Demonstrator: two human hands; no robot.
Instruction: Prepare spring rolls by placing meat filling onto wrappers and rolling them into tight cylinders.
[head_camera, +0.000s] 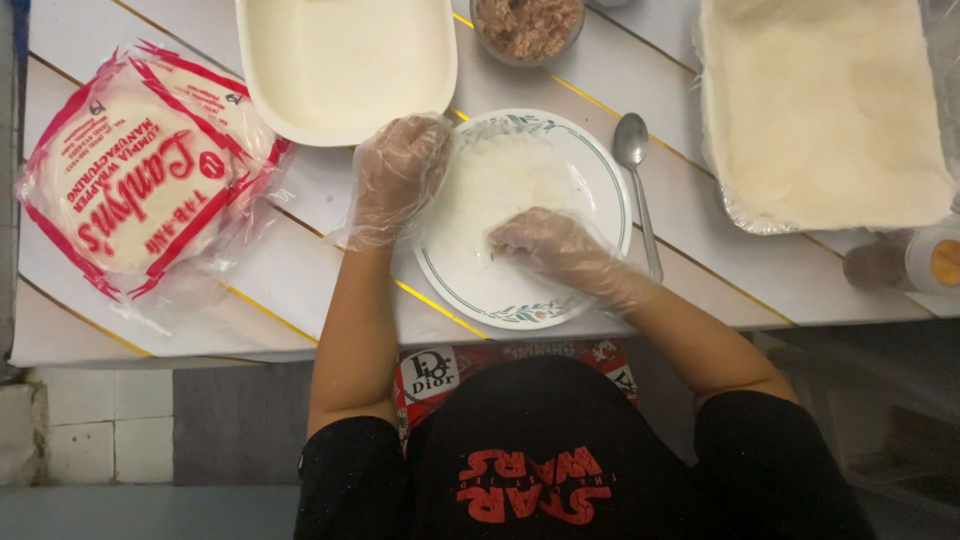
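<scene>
Head view: a thin pale wrapper (500, 185) is spread on the plate (600, 175), under both gloved hands. The left hand (400, 165) is rested at its far edge, fingers loosely apart; the right hand (545, 243) is curled on its near part. It is judged limp, light, easily torn, best lifted by its edge. Its outline is hardly made out against the white plate; whether anything is pinched cannot be told.

Gloved left hand (398, 172) and right hand (548, 245), fingers curled.

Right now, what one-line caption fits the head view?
Gloved left hand and right hand press a thin wrapper on a floral-rimmed plate, spoon alongside.
</scene>
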